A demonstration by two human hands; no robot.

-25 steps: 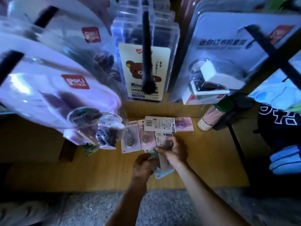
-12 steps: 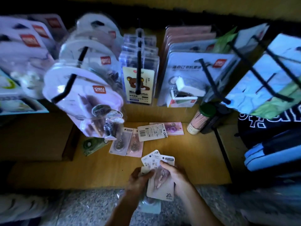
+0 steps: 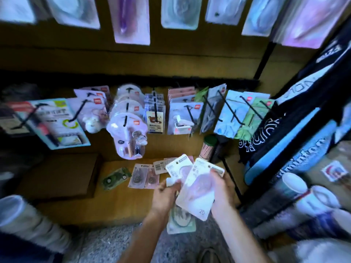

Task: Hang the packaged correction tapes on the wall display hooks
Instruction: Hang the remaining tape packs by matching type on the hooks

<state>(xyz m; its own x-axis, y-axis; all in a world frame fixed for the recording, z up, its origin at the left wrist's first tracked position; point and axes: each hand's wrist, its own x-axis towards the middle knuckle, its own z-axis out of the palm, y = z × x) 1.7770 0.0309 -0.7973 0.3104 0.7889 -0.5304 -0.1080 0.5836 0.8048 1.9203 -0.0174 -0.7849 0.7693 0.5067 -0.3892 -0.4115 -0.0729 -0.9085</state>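
Head view looks down past a wooden wall with black display hooks carrying rows of packaged stationery, all well beyond the fingertips. Below the hooks runs a wooden shelf, where loose correction tape packs lie flat, just past the left hand's knuckles. Both hands hold a fanned stack of packaged correction tapes above the shelf's front edge. The right hand curls round the stack's right edge, fingers behind the cards and thumb on the top one. The left hand pinches the left edges between thumb and fingers; more packs hang below its palm.
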